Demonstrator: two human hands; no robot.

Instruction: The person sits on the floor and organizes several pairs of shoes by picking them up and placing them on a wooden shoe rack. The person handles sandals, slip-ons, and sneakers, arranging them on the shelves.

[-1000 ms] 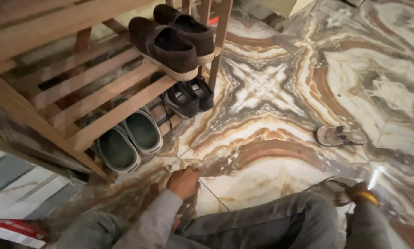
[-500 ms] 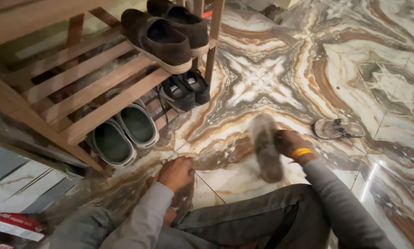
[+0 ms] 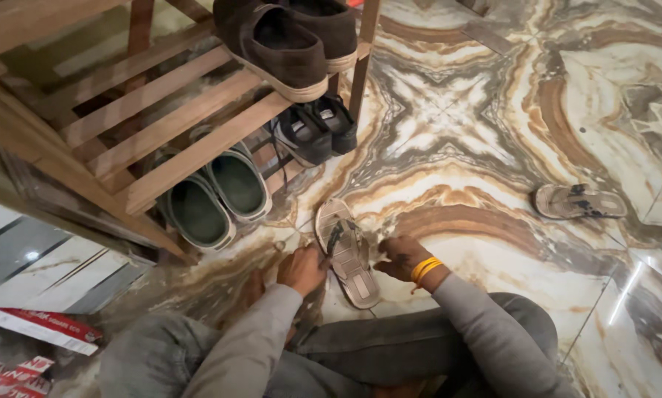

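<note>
**Both hands on 1 sandal, right in front of the shoe rack**

So the left hand [image 3: 301,269] is down on the marble floor [image 3: 493,133], fingers curled, pressed against the left edge of a beige sandal [image 3: 348,253]. Looks like it's touching the sole's side, but I can't tell if it's actually gripping it or just resting there. The right hand [image 3: 399,256] sits on the other side of the same sandal, loosely closed with fingertips at the sole's right edge — again, a real grip or just contact, hard to say. There's a yellow band [image 3: 424,268] on that wrist, and both arms are in grey sleeves.

The sandal lies flat on the floor, strap side up, toe pointing toward the rack and heel toward the person's grey trousers [image 3: 419,354]. It sits between the 2 hands, just in front of the rack's lower shelf.

Further out: a wooden shoe rack [image 3: 161,118] with slatted shelves. The lower level has 2 grey-green clogs [image 3: 213,199] side by side, plus 2 black sneakers [image 3: 316,133] next to them near the rack's post. The upper shelf carries 2 dark brown slip-on shoes [image 3: 287,40] with pale soles.

A second sandal [image 3: 578,202] lies alone on the floor well off to the right — apart from everything else. Bottom left there's a red and white box [image 3: 40,328].
</note>
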